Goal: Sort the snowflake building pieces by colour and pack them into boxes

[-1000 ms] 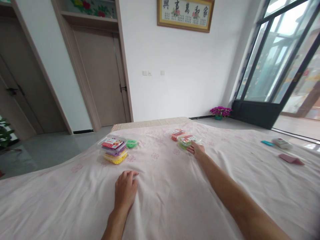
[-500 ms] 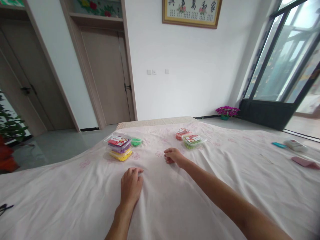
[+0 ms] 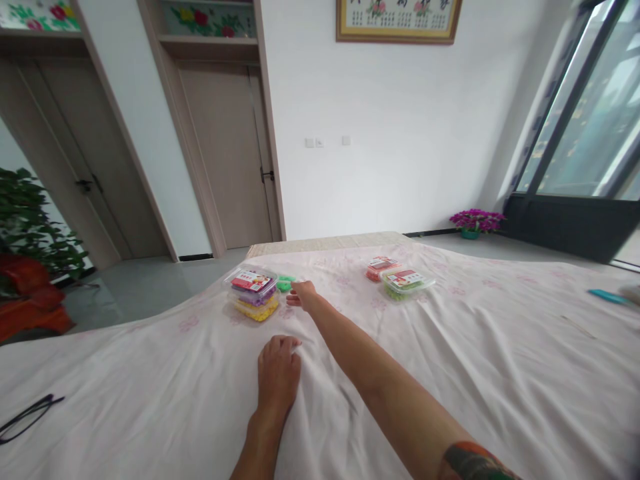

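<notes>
My left hand (image 3: 278,373) lies palm down on the pink floral sheet (image 3: 450,373), fingers curled slightly, holding nothing. My right hand (image 3: 303,294) is stretched far forward with fingers extended, its tips at a small green item (image 3: 284,284) beside a stack of clear boxes (image 3: 253,292) with purple and yellow contents and a red label. Further right sit a clear box with green contents (image 3: 407,283) and a red-filled box (image 3: 380,267) behind it.
Black eyeglasses (image 3: 27,417) lie on the sheet at the left edge. A teal object (image 3: 607,297) rests at far right. Beyond the bed are doors, a potted plant (image 3: 30,233), a pot of purple flowers (image 3: 475,220) and a glass sliding door.
My right hand left the green-filled box on the right and swept left across the sheet to the green item by the stacked boxes. The view has panned left.
</notes>
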`<action>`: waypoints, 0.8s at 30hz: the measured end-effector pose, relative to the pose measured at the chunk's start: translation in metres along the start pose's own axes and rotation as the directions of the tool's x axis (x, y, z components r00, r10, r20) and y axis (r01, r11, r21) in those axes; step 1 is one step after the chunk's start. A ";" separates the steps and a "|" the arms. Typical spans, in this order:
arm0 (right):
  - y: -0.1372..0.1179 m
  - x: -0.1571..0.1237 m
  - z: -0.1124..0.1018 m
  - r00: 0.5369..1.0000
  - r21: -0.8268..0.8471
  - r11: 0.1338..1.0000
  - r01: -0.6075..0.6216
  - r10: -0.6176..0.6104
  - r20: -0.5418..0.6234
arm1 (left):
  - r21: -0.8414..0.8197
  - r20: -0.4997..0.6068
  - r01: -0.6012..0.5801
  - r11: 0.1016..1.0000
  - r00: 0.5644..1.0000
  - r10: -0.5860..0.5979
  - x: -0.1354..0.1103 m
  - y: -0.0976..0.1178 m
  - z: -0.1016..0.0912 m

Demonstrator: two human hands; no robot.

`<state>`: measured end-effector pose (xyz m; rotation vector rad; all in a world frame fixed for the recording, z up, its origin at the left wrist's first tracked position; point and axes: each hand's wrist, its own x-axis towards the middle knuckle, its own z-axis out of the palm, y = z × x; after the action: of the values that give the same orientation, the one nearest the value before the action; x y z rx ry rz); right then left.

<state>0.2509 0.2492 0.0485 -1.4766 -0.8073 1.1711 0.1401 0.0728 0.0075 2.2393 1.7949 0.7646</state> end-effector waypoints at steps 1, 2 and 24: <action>0.000 -0.002 0.005 1.000 0.009 1.000 0.005 -0.005 -0.022 | 0.000 0.000 0.000 1.000 1.000 0.000 0.000 0.000 0.000; 0.000 -0.004 0.008 0.999 0.018 1.000 0.021 -0.020 -0.047 | -0.002 0.000 0.000 1.000 1.000 0.000 0.000 0.000 0.000; -0.024 -0.032 0.011 0.984 -0.043 0.986 0.162 -0.158 0.080 | -0.060 -0.032 -0.005 0.998 0.999 0.003 0.000 -0.002 0.002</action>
<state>0.2336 0.2288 0.0799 -1.3866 -0.9952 1.0979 0.1390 0.0738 0.0050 2.2054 1.7573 0.8486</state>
